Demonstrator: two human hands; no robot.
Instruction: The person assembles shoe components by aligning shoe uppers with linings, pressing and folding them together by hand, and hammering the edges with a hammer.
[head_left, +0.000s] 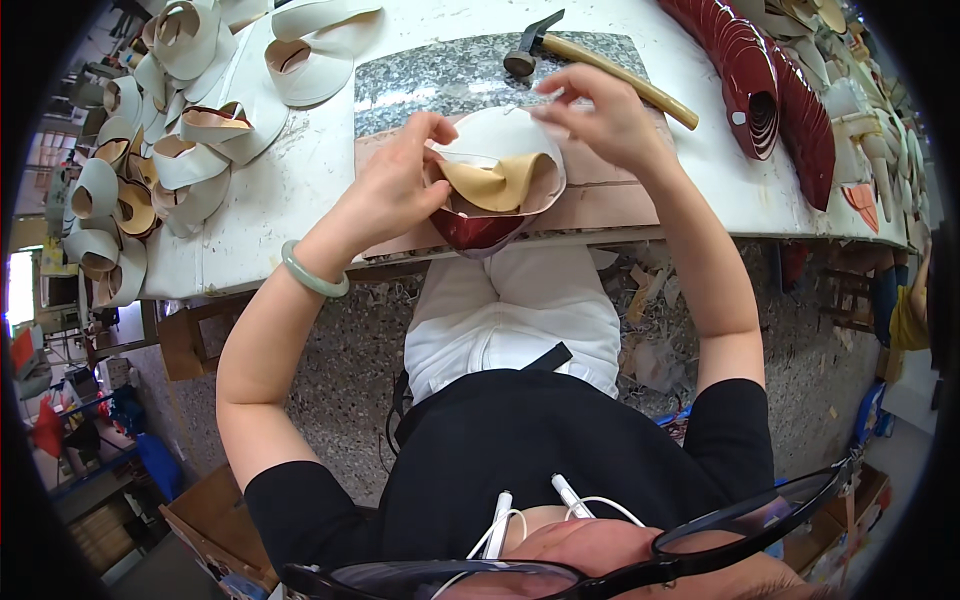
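A shoe upper (495, 130) lies at the table's near edge, its glossy dark red toe (475, 232) towards me. White lining shows round its far side, and a folded tan lining piece (490, 185) sits in the opening. My left hand (392, 182) grips the upper's left edge, thumb towards the opening. Over the far right rim hovers my right hand (605, 120), its fingers bent and apart, with nothing visible in them. Beyond the hands, a hammer (620, 78) with a wooden handle lies on a mottled grey slab (430, 75).
Several white and tan shoe uppers (190, 160) are piled at the left of the white table (235, 265). Nested dark red uppers (735, 75) lie at the right, beside more pale pieces (865, 130). A cardboard box (215, 520) stands on the floor at the lower left.
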